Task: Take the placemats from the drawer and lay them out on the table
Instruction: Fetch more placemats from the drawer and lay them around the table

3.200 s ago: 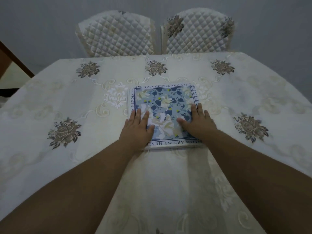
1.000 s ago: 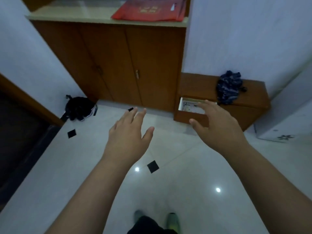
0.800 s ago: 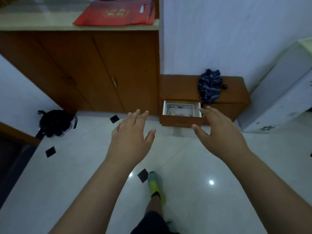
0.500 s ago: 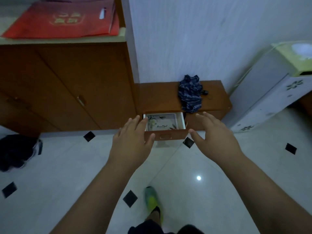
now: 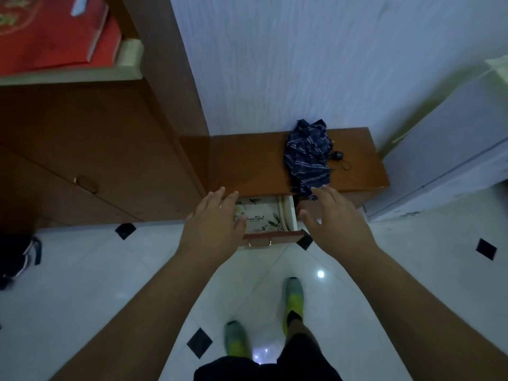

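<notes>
- White tiled floor with small black diamond insets; pale wall behind, tall brown cabinet at left.
- Low wooden unit stands against the wall, its top just beyond the fingertips of both hands.
- Drawer in that unit is pulled out, its front panel and metal handle facing the person; it sits between the two hands and partly under the left one.
- Placemat lies flat inside the drawer: pale, floral print, script lettering. How many are stacked: cannot tell.
- Left hand palm down, fingers spread wide, holding nothing; it overlaps the drawer's left part. Touching the placemat or hovering above it: cannot tell.
- Right hand palm down, fingers spread wide, empty, just right of the drawer's right wall, apart from it.
- Dark blue striped cloth bunched on the unit's top, just beyond the right fingertips, one edge hanging over the front.
- Small black corded item beside the cloth, on its right.
- Red folder-like item on the cabinet top, far left of the left fingers.
- White appliance right of the unit.
- Person's feet in green-yellow shoes on the floor, below the hands.
</notes>
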A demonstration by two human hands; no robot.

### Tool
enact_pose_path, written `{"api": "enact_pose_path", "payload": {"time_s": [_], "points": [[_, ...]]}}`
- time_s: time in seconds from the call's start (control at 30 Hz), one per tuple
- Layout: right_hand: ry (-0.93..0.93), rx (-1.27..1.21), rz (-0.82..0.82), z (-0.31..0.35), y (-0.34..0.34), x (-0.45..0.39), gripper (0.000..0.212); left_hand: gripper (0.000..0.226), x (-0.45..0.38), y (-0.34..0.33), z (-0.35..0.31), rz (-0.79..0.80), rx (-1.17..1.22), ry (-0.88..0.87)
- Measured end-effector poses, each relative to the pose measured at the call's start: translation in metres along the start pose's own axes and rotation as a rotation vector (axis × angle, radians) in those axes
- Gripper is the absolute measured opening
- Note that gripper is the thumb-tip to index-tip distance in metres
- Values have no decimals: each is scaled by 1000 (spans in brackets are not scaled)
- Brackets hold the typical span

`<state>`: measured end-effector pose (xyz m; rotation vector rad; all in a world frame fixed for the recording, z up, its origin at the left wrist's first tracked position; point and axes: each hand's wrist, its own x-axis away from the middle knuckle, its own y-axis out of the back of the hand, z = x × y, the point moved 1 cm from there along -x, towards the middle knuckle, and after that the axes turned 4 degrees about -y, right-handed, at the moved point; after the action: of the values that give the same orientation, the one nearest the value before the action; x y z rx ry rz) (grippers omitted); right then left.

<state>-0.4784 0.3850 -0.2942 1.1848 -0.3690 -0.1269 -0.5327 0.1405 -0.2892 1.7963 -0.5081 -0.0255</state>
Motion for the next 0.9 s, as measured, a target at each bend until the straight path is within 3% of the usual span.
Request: {"api": "enact_pose_path", "payload": {"time_s": [0.43,0.9], "points": [[57,-61,326,-40,-151,-176,56,49,-155,-157,39,187,58,207],[-270,-238,702,-90,-366,-269,66,66,-259,-347,122,565,286,436]]}}
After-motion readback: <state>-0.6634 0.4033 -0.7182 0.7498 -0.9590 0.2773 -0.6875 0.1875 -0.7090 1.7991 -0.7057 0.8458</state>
